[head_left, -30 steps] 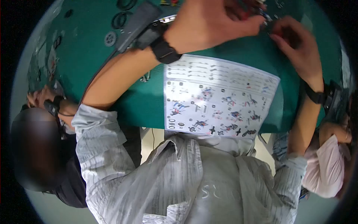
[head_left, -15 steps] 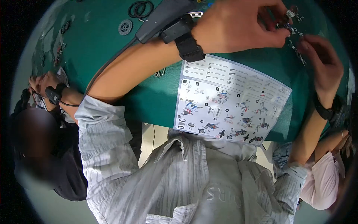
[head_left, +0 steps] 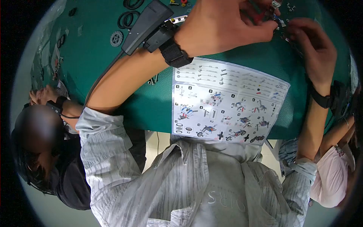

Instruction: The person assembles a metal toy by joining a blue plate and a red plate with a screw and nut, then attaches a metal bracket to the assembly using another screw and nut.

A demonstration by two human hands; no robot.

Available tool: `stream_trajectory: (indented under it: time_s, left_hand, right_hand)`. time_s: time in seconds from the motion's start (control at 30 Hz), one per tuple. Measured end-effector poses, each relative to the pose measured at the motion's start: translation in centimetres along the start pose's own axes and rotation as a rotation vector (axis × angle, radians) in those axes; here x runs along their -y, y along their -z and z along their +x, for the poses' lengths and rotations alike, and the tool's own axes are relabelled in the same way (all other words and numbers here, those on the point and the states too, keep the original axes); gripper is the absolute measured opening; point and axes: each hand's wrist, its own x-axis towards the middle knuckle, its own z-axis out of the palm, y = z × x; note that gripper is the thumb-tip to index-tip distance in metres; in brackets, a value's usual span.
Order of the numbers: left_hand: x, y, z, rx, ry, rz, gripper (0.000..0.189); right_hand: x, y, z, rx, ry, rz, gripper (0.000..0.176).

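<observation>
My left hand (head_left: 223, 28) reaches across to the upper right, its thumb and fingers closed on a small assembly of metal and coloured parts (head_left: 279, 20). Close beside it, my right hand (head_left: 315, 51) has its thumb and index finger curled together at the right side of that assembly; what they pinch is too small and partly hidden. Small metal pieces (head_left: 290, 6) lie just beyond the fingers. Below both hands, a printed instruction sheet (head_left: 228, 102) with numbered step pictures lies at the near table edge.
On the green table (head_left: 151, 102) are black tyre rings (head_left: 128, 19), a grey toothed wheel (head_left: 117, 38), screws (head_left: 153, 80) and a perforated strip (head_left: 177, 19). A co-worker (head_left: 64, 162) sits at the left, with hands on the table. Another person's pink sleeve (head_left: 332, 174) shows at right.
The view has shifted slightly, so the sheet and table parts appear further left. My right hand's fingertips have come closer to my left hand's. My left hand still grips the assembly.
</observation>
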Motion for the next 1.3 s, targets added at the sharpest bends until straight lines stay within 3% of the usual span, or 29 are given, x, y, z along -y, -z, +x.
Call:
stream_trajectory:
  time_s: [0.17, 0.37, 0.47, 0.53, 0.63, 0.8, 1.03, 1.2, 1.3]
  left_hand:
    - [-2.2, 0.5, 0.0, 0.014, 0.025, 0.126, 0.023]
    - [0.1, 0.4, 0.0, 0.018, 0.047, -0.073, 0.024]
    - [-2.2, 0.2, -0.5, 0.019, 0.190, -0.064, 0.024]
    - [-1.9, 0.1, -0.3, 0.057, 0.418, -0.222, 0.020]
    - [-2.0, -0.4, -1.2, 0.099, 0.388, -0.211, 0.027]
    - [-1.9, 0.6, -1.1, 0.150, 0.524, -0.216, 0.030]
    - [-1.8, 0.6, -0.8, 0.177, 0.532, -0.262, 0.033]
    - [-1.8, 1.1, -0.6, 0.213, 0.618, -0.309, 0.035]
    - [-1.2, 0.6, -0.8, 0.157, 0.491, -0.338, 0.031]
  right_hand:
    - [0.2, 0.2, 0.4, -0.014, 0.030, -0.139, 0.018]
    - [0.7, 0.6, 0.0, -0.013, -0.023, -0.209, 0.016]
    - [1.6, 0.0, -0.2, 0.007, -0.003, -0.072, 0.016]
    - [1.8, -0.2, -0.2, -0.033, 0.050, 0.044, 0.017]
    - [2.9, -0.6, -0.6, -0.081, 0.053, 0.169, 0.018]
    - [4.4, -2.0, -0.2, -0.191, -0.027, 0.285, 0.018]
    - [5.3, -2.3, -1.0, -0.055, -0.152, 0.277, 0.018]
    - [4.7, -3.5, -0.9, -0.046, -0.048, 0.291, 0.016]
    - [4.5, -3.4, -0.9, -0.079, -0.027, 0.271, 0.015]
